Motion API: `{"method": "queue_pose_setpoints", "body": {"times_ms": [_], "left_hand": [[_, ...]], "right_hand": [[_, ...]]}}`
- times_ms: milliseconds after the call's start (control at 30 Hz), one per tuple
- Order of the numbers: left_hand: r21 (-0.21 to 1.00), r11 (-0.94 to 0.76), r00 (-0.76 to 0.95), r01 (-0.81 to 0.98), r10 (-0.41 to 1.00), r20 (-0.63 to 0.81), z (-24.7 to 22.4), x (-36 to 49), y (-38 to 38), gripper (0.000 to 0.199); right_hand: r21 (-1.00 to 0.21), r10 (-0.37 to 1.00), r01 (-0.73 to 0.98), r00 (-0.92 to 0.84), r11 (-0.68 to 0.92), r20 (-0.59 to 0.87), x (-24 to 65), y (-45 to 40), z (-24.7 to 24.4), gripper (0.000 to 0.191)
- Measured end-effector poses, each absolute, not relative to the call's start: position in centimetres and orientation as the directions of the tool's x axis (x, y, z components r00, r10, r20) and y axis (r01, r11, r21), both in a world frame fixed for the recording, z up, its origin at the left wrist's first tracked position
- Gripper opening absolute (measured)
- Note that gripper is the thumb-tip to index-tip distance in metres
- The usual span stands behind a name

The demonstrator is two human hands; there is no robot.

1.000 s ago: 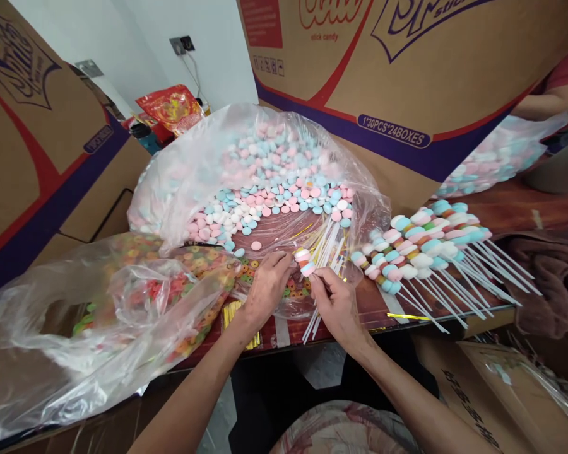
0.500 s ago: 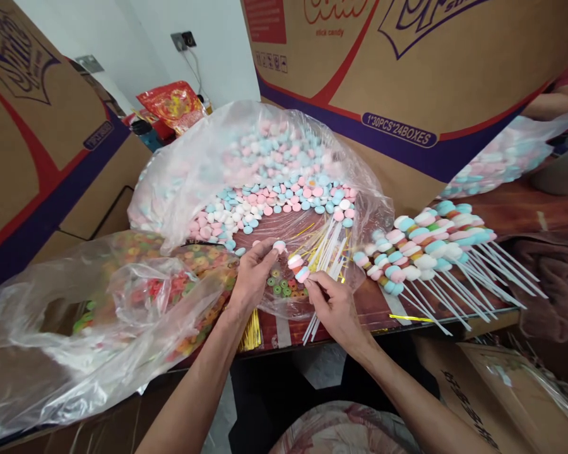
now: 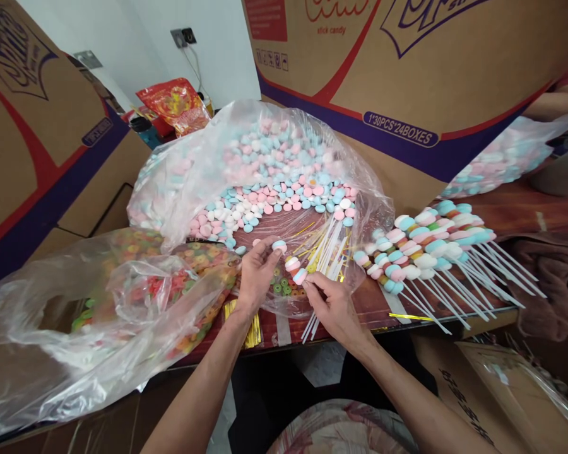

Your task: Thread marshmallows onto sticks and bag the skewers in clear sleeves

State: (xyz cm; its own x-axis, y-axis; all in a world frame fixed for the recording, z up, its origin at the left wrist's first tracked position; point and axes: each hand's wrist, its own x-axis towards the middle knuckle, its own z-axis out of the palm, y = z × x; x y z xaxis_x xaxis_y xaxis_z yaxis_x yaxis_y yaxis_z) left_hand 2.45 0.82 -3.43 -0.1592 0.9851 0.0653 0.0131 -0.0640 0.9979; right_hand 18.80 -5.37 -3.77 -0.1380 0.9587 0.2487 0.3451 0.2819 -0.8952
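Pinched in my left hand (image 3: 258,272) are small round marshmallows (image 3: 279,246), pale blue, white and pink. My right hand (image 3: 329,304) is closed at the lower end of a partly filled marshmallow stick (image 3: 295,270), with pink, white, orange and blue pieces stacked on it. The two hands are close together but apart. Green and red gummy rings (image 3: 283,287) lie on the plastic just below and between them. White sticks (image 3: 334,249) and gold twist ties lie beyond my right hand. Loose marshmallows (image 3: 291,197) spill from a clear bag (image 3: 170,183) behind.
Finished marshmallow sticks (image 3: 426,246) are piled at the right table edge. A bag of gummy rings (image 3: 137,296) lies at the left. Large cartons (image 3: 341,82) stand behind, and another person's arm (image 3: 563,101) shows at the far right.
My right hand and the marshmallow stick have shifted slightly left. My left hand has barely moved and still pinches the marshmallows.
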Motion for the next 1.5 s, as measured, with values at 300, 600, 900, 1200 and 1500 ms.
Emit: {"method": "queue_pose_setpoints", "body": {"times_ms": [300, 600, 900, 1200, 1500], "left_hand": [[0.944, -0.158, -0.178, 0.289, 0.96, 0.215, -4.0, 3.8, -0.3, 0.025], [0.81, -0.318, -0.044, 0.492, 0.92, 0.388, -2.7, 4.2, -0.8, 0.025], [0.872, -0.246, -0.071, 0.423, 0.95, 0.303, -3.3, 4.3, -1.1, 0.023], [0.948, -0.133, -0.088, 0.29, 0.982, 0.165, -4.2, 5.1, -1.2, 0.029], [0.938, -0.026, -0.29, 0.347, 0.948, 0.133, -2.2, 4.2, -0.3, 0.034]], "right_hand": [[-0.922, 0.975, 0.318, -0.061, 0.22, 0.212, 19.0, -5.7, -3.9, 0.021], [-0.932, 0.975, 0.288, -0.074, 0.22, 0.208, 19.1, -5.6, -3.8, 0.023], [-0.91, 0.964, 0.319, -0.076, 0.264, 0.253, 19.0, -5.5, -3.5, 0.022], [-0.893, 0.957, 0.361, 0.006, 0.269, 0.291, 18.8, -5.0, -3.4, 0.023], [-0.837, 0.935, 0.419, -0.189, 0.354, 0.301, 19.9, -6.2, -2.3, 0.019]]}}
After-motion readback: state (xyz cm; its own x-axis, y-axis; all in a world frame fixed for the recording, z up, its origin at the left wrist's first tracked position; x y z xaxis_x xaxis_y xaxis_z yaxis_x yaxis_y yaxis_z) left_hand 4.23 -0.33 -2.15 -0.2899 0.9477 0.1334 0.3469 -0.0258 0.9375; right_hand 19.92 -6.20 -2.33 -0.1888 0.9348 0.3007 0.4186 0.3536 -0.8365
